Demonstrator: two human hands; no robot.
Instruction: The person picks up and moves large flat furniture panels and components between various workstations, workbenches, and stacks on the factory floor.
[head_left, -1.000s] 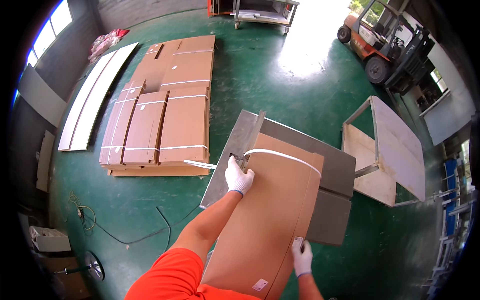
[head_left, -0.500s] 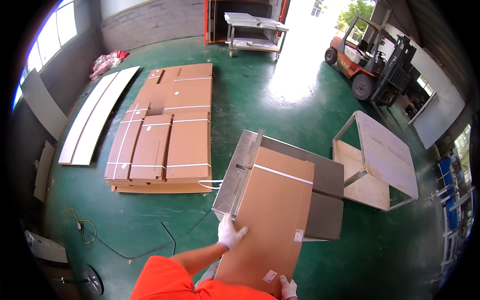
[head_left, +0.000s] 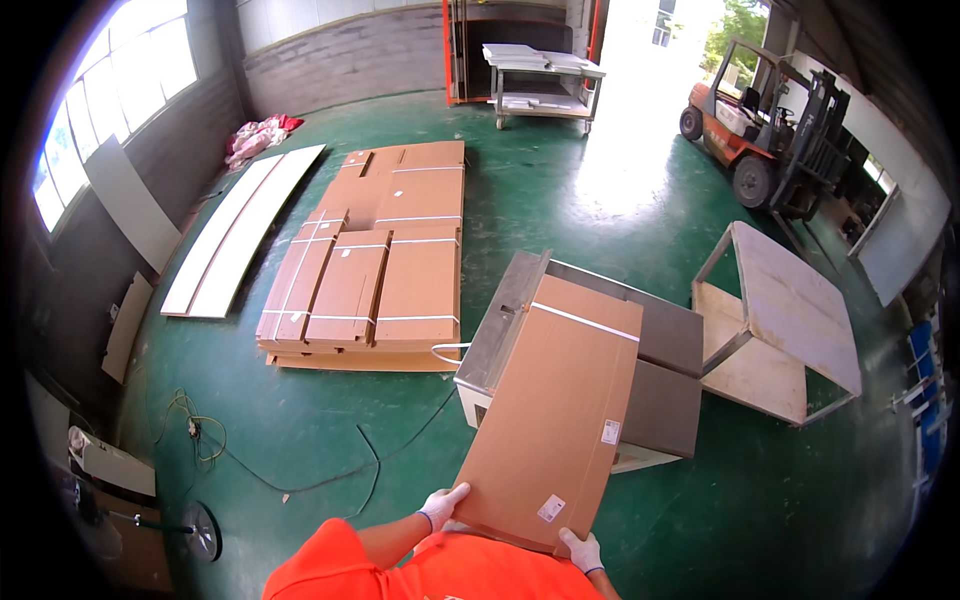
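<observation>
A long flat cardboard box [head_left: 560,400] lies tilted across the grey metal top of a strapping machine [head_left: 660,405], its near end reaching toward my body. One white strap [head_left: 585,321] crosses the box near its far end. My left hand [head_left: 443,504], in a white glove, is closed on the box's near left corner. The near right corner is gripped by my gloved right hand [head_left: 580,552], thumb on top and fingers partly hidden beneath. Two white labels show on the box's right and near parts. A loop of white strap [head_left: 450,352] sticks out at the machine's left side.
Strapped cardboard packs [head_left: 415,280] are stacked on the floor to the left, beside long white panels [head_left: 245,225]. A metal-framed table [head_left: 800,300] stands right of the machine. A dark cable [head_left: 320,490] runs over the green floor. Farther off are a loaded trolley [head_left: 545,95] and an orange forklift [head_left: 750,150].
My left hand has slid back along the box's left edge to its near corner. My right hand stays at the near right corner. The view has shifted, while the box keeps its place on the machine.
</observation>
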